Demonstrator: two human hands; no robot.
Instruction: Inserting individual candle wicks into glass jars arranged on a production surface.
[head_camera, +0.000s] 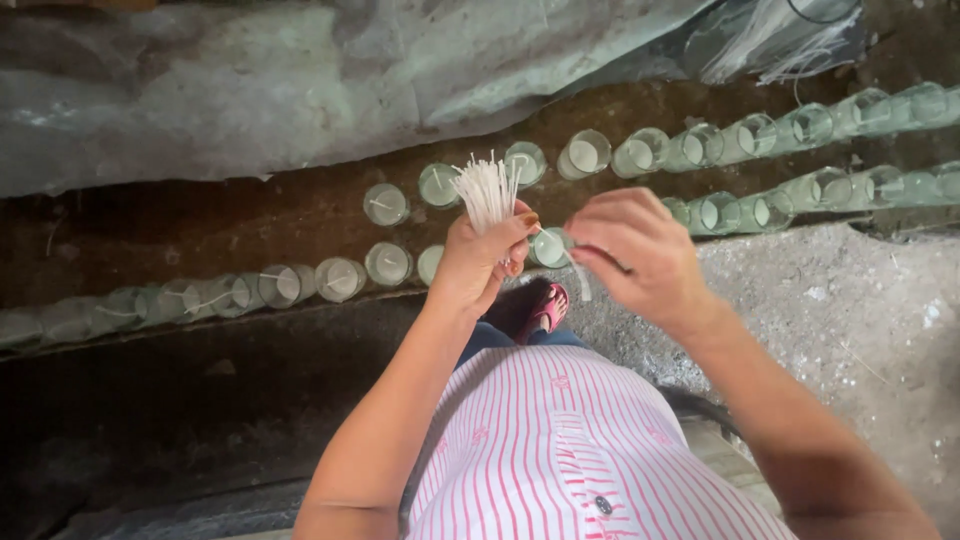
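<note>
My left hand (482, 262) grips a bundle of thin white wicks (486, 190), their ends fanning upward. My right hand (632, 252) is beside it, fingers pinched on a single white wick (577, 272) that hangs down. Below both hands, two rows of clear glasses filled with pale wax (386, 204) run across a dark brown ledge; some hold a wick inside. The nearest glass (548, 247) sits between my two hands.
Crinkled plastic sheeting (300, 80) covers the area behind the glasses. A rough grey concrete surface (840, 310) lies at right. My red shoe (545, 308) shows below the hands, above my pink striped shirt. More glasses (800, 125) extend toward the upper right.
</note>
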